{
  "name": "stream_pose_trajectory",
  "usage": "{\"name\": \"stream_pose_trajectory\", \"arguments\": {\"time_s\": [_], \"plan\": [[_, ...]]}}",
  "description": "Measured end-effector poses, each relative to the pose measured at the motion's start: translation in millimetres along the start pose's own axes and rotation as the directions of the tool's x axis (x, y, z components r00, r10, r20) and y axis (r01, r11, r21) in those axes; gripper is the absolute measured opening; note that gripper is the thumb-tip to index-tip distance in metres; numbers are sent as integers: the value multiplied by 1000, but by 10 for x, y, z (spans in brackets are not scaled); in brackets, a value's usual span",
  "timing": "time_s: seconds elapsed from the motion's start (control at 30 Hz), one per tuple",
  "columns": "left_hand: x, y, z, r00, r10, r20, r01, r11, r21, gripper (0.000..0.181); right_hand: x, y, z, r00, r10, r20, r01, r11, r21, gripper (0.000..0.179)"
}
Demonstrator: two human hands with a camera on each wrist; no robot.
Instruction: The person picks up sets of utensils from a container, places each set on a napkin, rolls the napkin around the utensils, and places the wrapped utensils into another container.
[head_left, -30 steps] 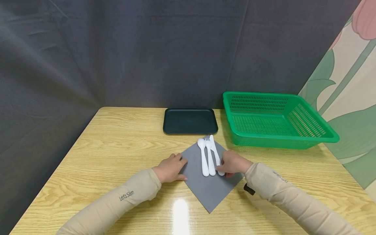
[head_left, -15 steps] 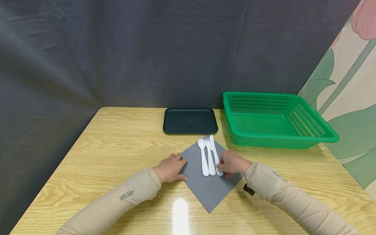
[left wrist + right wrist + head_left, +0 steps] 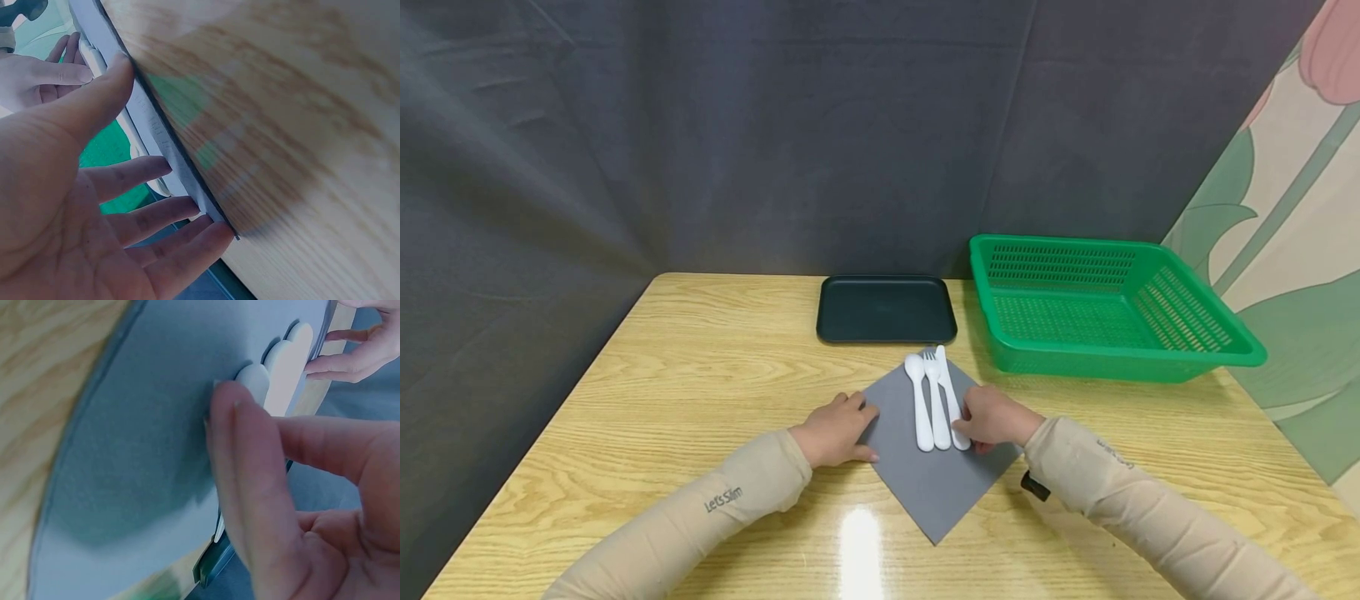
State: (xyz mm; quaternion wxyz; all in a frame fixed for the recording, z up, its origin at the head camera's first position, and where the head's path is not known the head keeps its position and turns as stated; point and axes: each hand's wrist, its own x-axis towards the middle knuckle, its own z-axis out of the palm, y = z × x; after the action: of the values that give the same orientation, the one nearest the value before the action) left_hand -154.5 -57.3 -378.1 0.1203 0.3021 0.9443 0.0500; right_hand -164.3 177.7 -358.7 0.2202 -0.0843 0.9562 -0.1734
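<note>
White knife (image 3: pixel 947 390): rightmost of the three pieces lying on the grey cloth (image 3: pixel 929 492), handle end toward the person. Long axis runs away from the grip and a touch left, so the blade tip sits up by the cloth's far corner.
Right hand (image 3: pixel 994 415): easily the nearer one, in from the right at the knife's handle end. Looks like a pinch to me, thumb on one side of the handle, fingers on the other.
White fork (image 3: pixel 936 408): next one left, tines pointing away, just beside the knife. Can't tell if they touch up near the blade.
White spoon (image 3: pixel 920 408): left of the fork, bowl away from the person.
Left hand (image 3: pixel 835 429): holds none of the cutlery, fingers spread, tips against the cloth's left edge.
Black tray (image 3: pixel 886 308): just beyond the cloth's far corner.
Green basket (image 3: pixel 1105 358): back right, past the right hand.
Hard to see: the fingers cover part of the knife in the right wrist view and hide the thumb tip, so the contact itself isn't visible. Both forearms run out of the head view.
</note>
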Motion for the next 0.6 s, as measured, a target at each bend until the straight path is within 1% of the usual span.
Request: {"name": "stream_pose_trajectory", "arguments": {"time_s": [0.2,0.23,0.4,0.57,0.6], "plan": [[1,-7,10,1000,5,-2,-5,1000,-2,62,0,4,6,1000,0,-2,1,1000,8,29],[-29,26,-42,1000,-2,8,2,1000,-13,61,-3,4,6,1000,-6,-1,6,1000,6,29],[-35,32,-49,1000,-1,8,1,1000,-8,62,-5,2,11,1000,-8,-5,8,1000,19,28],[-29,21,-36,1000,4,5,-4,1000,-15,61,-11,5,16,1000,-13,-7,13,999,32,27],[4,-31,37,1000,24,-13,-24,1000,-5,63,-13,4,17,1000,-13,-8,13,999,31,27]]}}
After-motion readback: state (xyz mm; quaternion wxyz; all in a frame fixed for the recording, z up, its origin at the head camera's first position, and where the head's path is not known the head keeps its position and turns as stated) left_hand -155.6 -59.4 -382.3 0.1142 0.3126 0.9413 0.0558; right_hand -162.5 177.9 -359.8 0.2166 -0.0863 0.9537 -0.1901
